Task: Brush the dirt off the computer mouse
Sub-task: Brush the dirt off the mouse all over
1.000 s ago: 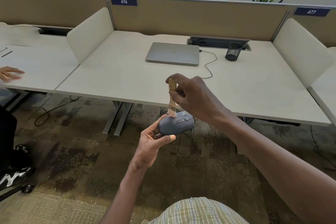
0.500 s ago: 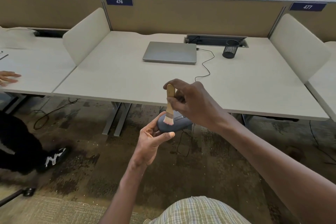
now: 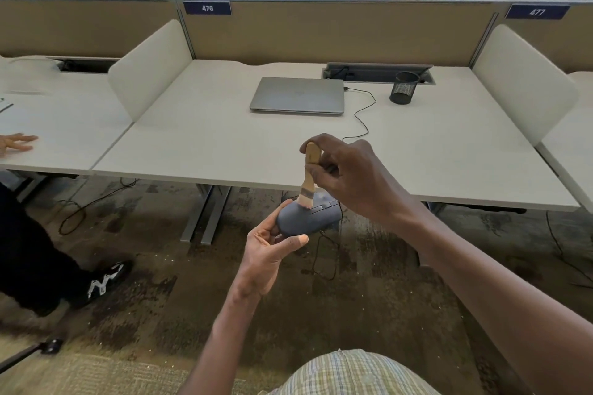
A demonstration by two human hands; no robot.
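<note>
A blue-grey computer mouse (image 3: pixel 305 218) is held in the air in front of the desk's front edge, above the carpet. My left hand (image 3: pixel 269 250) grips its near end from below, thumb along its side. My right hand (image 3: pixel 349 179) holds a small wooden-handled brush (image 3: pixel 309 178) upright, fingers curled round the handle. The pale bristles touch the top of the mouse near its middle. The far end of the mouse is partly hidden behind my right hand.
A white desk (image 3: pixel 224 151) carries a shut silver laptop (image 3: pixel 298 94), its black cable (image 3: pixel 362 112) and a black mesh pen cup (image 3: pixel 402 87). Another person's hand (image 3: pixel 16 143) rests on the left desk; their shoe (image 3: pixel 102 279) is on the carpet.
The brush has gone down over the mouse's near end and come back up towards its middle. The other person's leg and shoe have shifted right across the carpet. My left hand keeps its hold.
</note>
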